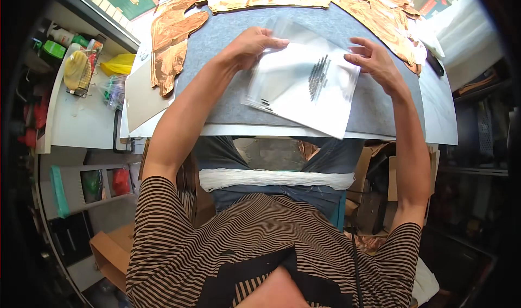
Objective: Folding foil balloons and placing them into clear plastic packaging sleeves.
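A stack of clear plastic bags (296, 85) with dark print is tilted over the grey table mat (228, 101), blurred along its upper edge. My left hand (255, 46) pinches the upper left part of the stack, its thumb lying on top. At the stack's upper right edge is my right hand (374, 63), fingers curved and apart. Its fingertips overlap the edge, but whether they touch the plastic is unclear.
Shiny copper-coloured foil-like pieces (176, 44) lie along the table's left, far and right sides. A grey-beige flat sheet (145, 96) rests at the left edge. A black-handled object (434, 63) lies far right. White cord (277, 180) stretches across my lap. A shelf (81, 123) stands left.
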`<state>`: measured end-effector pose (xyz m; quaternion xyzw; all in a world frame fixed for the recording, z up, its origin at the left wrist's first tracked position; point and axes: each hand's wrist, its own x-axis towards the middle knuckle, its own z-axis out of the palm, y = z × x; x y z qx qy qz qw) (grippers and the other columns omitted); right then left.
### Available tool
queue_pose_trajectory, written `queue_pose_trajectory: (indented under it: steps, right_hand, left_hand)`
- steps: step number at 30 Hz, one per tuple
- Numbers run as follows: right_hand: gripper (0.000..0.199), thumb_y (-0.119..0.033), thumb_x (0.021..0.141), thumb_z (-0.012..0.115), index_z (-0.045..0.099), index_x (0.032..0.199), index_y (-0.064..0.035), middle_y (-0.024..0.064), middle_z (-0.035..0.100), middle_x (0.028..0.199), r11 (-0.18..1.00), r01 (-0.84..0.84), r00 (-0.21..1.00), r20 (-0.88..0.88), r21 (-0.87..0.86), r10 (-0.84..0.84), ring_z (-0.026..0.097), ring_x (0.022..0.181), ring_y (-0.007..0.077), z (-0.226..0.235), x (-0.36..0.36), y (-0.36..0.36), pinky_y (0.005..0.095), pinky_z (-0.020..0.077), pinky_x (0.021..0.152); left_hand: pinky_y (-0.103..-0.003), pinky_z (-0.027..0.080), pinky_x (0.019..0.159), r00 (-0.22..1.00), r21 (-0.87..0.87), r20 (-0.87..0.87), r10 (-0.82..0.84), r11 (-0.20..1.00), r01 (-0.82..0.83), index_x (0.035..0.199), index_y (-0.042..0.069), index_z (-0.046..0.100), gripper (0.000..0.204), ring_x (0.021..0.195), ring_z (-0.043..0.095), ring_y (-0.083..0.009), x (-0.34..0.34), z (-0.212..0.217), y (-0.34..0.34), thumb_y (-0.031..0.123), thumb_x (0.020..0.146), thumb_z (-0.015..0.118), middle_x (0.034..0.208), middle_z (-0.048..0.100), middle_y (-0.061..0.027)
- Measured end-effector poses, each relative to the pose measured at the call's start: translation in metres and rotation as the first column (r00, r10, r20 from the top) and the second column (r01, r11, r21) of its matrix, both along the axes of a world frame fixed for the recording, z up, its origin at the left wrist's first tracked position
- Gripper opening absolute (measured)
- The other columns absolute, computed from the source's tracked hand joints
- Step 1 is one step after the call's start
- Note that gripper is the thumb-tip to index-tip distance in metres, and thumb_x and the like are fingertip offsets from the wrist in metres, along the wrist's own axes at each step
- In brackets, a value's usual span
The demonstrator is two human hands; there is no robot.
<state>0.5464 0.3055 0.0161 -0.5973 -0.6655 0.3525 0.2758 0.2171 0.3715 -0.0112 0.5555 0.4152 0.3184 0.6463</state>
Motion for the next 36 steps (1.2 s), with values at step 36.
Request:
queue_pose_trajectory:
  steps: [36]
  right_hand:
    - [0.070,-0.055,0.102,0.052,0.050,0.144,0.0013,0.0139,0.069,0.116,0.999,0.052,0.908,-0.417,-0.002,-0.048,0.072,0.091,0.0141,-0.005,0.051,-0.086,0.0267,0.0625,0.078]
  left_hand:
    - [-0.021,0.050,0.067,0.990,-0.153,-0.065,0.127,0.979,-0.135,0.105,-0.003,0.064,0.037,0.073,0.062,-0.0112,-0.009,-0.006,-0.113,0.028,0.091,0.076,0.086,0.066,-0.0060]
